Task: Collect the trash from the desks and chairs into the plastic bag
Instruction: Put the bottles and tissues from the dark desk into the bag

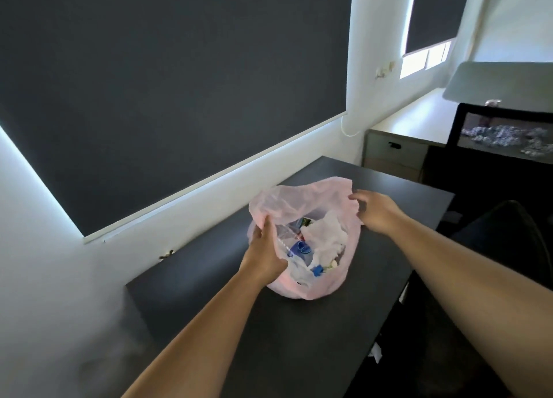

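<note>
A pink translucent plastic bag (302,287) stands on the dark desk (209,322), its mouth wide. Inside lie crumpled white tissue (326,233), a clear plastic bottle with a blue label (299,249) and a small blue cap piece (317,270). My left hand (264,248) pinches the bag's left rim. My right hand (375,210) touches the right rim with fingers curled; whether it grips the rim is unclear.
A dark chair (505,239) stands to the right of the desk. A scrap of white paper (376,352) lies on the floor below the desk's right edge. Further back, a black mesh chair back (508,134) and a drawer unit (395,155) stand by a white desk.
</note>
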Motion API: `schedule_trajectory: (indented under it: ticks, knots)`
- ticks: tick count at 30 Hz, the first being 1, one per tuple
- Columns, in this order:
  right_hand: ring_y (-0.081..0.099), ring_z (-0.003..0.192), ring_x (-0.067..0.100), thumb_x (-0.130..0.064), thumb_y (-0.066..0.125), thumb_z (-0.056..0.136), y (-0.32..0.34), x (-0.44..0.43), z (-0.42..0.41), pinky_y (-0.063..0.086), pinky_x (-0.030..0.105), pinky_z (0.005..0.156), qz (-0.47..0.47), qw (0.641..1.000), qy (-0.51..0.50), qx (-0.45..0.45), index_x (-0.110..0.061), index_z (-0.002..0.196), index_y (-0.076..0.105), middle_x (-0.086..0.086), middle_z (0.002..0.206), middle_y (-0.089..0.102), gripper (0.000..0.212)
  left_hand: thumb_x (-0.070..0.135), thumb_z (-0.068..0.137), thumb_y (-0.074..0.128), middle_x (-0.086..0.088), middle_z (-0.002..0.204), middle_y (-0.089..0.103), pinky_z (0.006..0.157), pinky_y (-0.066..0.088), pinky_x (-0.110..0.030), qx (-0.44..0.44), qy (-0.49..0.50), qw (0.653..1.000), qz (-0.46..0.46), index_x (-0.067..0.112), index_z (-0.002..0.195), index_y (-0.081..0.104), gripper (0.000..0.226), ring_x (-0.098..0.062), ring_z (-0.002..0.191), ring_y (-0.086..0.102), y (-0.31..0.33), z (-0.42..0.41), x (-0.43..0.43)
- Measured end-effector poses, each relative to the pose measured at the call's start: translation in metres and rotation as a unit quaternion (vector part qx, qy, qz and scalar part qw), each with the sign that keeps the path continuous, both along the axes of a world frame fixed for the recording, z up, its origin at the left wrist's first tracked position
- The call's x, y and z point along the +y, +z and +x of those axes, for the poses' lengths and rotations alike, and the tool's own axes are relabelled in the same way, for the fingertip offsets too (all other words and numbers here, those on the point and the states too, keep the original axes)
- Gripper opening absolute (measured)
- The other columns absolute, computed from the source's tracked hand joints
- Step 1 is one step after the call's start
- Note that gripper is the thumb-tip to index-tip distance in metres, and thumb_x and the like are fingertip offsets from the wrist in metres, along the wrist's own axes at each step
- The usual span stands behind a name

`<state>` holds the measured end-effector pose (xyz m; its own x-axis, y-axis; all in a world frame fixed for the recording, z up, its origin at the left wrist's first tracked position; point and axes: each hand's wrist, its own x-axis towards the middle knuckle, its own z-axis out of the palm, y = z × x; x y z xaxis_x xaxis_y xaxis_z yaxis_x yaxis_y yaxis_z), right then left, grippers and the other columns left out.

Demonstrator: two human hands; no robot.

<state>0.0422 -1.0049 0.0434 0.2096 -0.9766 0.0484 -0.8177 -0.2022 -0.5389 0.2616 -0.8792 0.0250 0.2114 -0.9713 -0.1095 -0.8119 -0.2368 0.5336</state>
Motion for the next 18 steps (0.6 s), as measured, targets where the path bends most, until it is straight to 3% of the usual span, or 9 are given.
schedule_trajectory:
  ticks: [3,6,11,13,15,16,18]
  knots:
    - [0.05,0.125,0.028,-0.005,0.054,0.088,0.013,0.022,-0.012,0.044,0.03,0.092,-0.012,1.0,-0.023,-0.004,-0.019,0.13,0.055,0.003,0.143,0.048,0.045,0.013,0.086,0.065,-0.001,0.159,0.01,0.078,0.041,-0.019,-0.024,0.001,1.0,-0.009,0.024,0.153,-0.005,0.097,-0.022,0.133,0.04,-0.002,-0.002,0.005]
    - [0.049,0.126,0.025,-0.006,0.053,0.09,0.011,0.037,-0.03,0.045,0.029,0.09,-0.007,0.999,-0.045,-0.001,-0.023,0.131,0.054,-0.001,0.151,0.037,0.044,0.015,0.086,0.062,-0.004,0.16,0.007,0.104,0.04,-0.033,-0.023,0.006,1.0,0.008,0.025,0.152,0.0,0.091,-0.028,0.141,0.028,-0.007,-0.009,0.012]
    - [0.046,0.13,0.021,-0.01,0.054,0.091,0.015,0.048,-0.053,0.04,0.022,0.089,-0.006,0.999,-0.039,-0.005,-0.023,0.127,0.058,-0.001,0.15,0.038,0.039,0.02,0.086,0.061,-0.005,0.158,0.012,0.098,0.045,-0.037,-0.043,0.037,0.998,-0.007,0.026,0.151,0.01,0.082,-0.029,0.136,0.037,-0.001,-0.026,0.014]
    - [0.052,0.122,0.022,-0.012,0.054,0.09,0.022,0.048,-0.062,0.042,0.024,0.089,-0.005,1.0,-0.029,0.001,-0.023,0.126,0.058,0.0,0.146,0.044,0.037,0.023,0.086,0.063,-0.005,0.158,0.011,0.097,0.044,-0.035,-0.058,0.042,0.997,-0.021,0.024,0.15,0.011,0.082,-0.028,0.136,0.038,0.007,-0.038,0.009]
    - [0.057,0.112,0.022,-0.012,0.052,0.09,0.029,0.045,-0.081,0.046,0.027,0.085,-0.003,1.0,-0.021,0.002,-0.025,0.125,0.058,0.002,0.141,0.049,0.037,0.022,0.086,0.064,-0.004,0.158,0.012,0.085,0.043,-0.03,-0.063,0.044,0.996,-0.042,0.024,0.151,0.014,0.082,-0.026,0.133,0.041,0.014,-0.057,0.001]
    - [0.058,0.109,0.023,-0.013,0.051,0.09,0.032,0.041,-0.096,0.047,0.028,0.084,-0.003,1.0,-0.021,-0.001,-0.025,0.125,0.058,0.003,0.137,0.052,0.037,0.022,0.086,0.065,-0.004,0.158,0.012,0.086,0.043,-0.029,-0.065,0.044,0.996,-0.049,0.024,0.15,0.015,0.081,-0.026,0.133,0.041,0.015,-0.071,-0.007]
    - [0.061,0.107,0.025,-0.015,0.051,0.091,0.039,0.035,-0.112,0.049,0.031,0.082,0.0,1.0,-0.02,-0.012,-0.026,0.124,0.058,0.007,0.129,0.056,0.035,0.023,0.087,0.065,-0.005,0.159,0.011,0.103,0.04,-0.035,-0.07,0.054,0.995,-0.053,0.023,0.15,0.016,0.08,-0.029,0.139,0.034,0.019,-0.086,-0.016]
